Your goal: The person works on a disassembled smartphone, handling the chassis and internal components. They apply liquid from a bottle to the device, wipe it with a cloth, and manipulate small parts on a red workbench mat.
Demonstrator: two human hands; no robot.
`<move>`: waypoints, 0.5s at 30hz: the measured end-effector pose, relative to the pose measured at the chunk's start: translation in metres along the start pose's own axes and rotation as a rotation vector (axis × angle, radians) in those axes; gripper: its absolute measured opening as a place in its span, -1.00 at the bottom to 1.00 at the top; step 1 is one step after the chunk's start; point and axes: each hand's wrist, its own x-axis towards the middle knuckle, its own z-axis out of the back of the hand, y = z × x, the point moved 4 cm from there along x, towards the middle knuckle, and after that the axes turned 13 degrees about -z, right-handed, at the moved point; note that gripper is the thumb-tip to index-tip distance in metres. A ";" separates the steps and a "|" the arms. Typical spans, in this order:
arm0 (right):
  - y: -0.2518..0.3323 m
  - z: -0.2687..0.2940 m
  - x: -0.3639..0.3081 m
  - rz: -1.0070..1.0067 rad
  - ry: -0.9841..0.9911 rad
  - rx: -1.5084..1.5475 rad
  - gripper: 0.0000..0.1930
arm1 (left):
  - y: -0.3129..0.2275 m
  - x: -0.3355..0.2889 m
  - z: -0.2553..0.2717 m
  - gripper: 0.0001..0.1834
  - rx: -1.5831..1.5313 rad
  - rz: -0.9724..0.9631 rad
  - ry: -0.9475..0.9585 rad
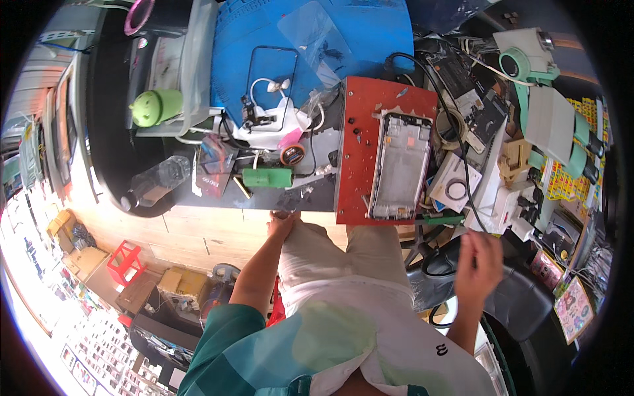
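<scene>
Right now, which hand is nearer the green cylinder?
Left: the left hand is just this side of the green cylinder; the right hand is farther, right of the red board.

Bare left hand [282,225]: is holding its fingers curled
Bare right hand [480,262]: is hovering, blurred
Bare left forearm [257,269]: is slanting forward

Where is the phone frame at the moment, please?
In the head view, right of centre, the phone frame lies on the right part of the red plate, with a small white box just to its right.
</scene>
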 end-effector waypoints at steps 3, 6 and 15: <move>0.034 -0.023 -0.023 -0.031 0.136 0.216 -0.86 | 0.007 -0.008 0.016 0.15 -0.074 -0.089 -0.141; 0.064 -0.053 -0.057 0.074 0.333 0.378 -0.87 | 0.024 -0.016 0.047 -0.10 -0.101 -0.243 -0.341; 0.199 -0.168 -0.087 0.143 0.579 0.607 -0.84 | 0.051 -0.097 0.173 -0.69 -0.207 -0.526 -0.522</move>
